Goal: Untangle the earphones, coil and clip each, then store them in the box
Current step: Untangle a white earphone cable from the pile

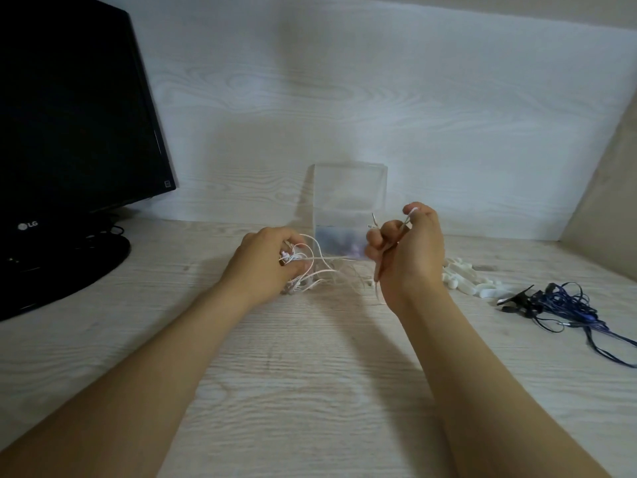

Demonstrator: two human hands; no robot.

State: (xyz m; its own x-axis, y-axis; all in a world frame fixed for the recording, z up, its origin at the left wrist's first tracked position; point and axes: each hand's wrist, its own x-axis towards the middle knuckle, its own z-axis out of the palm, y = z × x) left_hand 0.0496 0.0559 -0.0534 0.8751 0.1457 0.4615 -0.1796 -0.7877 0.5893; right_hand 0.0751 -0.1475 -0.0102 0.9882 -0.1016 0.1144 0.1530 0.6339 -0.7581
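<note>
Still untangling: my left hand (267,258) and right hand (406,250) both pinch the thin white earphone cord (319,262); tangled dark-blue earphone cable (565,305) at 3 o'clock untouched, clear plastic box (350,188) at 12 holds something blurry I can't identify

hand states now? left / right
Left hand: closed on the tangled white earphones.
Right hand: closed, pinching a strand of the same cable.

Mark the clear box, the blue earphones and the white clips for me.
clear box (350,188): head view, upper front wall.
blue earphones (565,305): head view, middle of the tangle.
white clips (465,276): head view, middle of the pile.
</note>
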